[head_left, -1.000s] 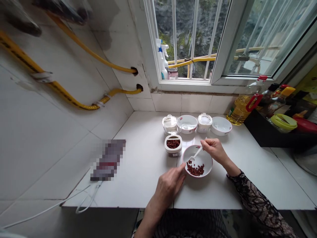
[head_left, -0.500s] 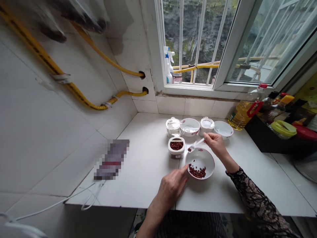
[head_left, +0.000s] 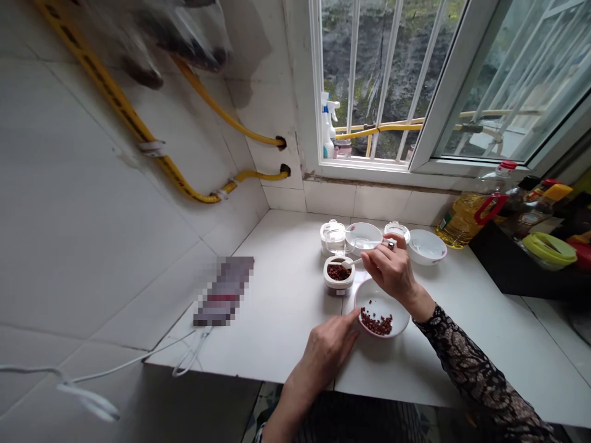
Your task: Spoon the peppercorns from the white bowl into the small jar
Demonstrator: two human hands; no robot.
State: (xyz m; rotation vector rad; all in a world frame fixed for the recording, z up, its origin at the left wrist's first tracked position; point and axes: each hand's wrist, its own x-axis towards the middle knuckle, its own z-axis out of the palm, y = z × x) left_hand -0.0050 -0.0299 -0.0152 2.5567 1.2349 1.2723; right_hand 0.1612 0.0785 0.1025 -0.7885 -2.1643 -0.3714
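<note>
So the right hand (head_left: 390, 274) is pinched nearly shut on a little white plastic spoon (head_left: 351, 262). The spoon lies almost flat, running sideways from the fingers, with its scoop pointing left over the rim of a white spice jar (head_left: 338, 284) of reddish peppercorns (head_left: 339, 272). The left hand (head_left: 329, 354) is loosely open and holds nothing, with its fingertips (head_left: 357, 314) just touching the rim of a white bowl (head_left: 385, 300). That bowl has a small pile of peppercorns (head_left: 376, 323) in it, and everything's sitting on a white tiled counter (head_left: 277, 332).
</note>
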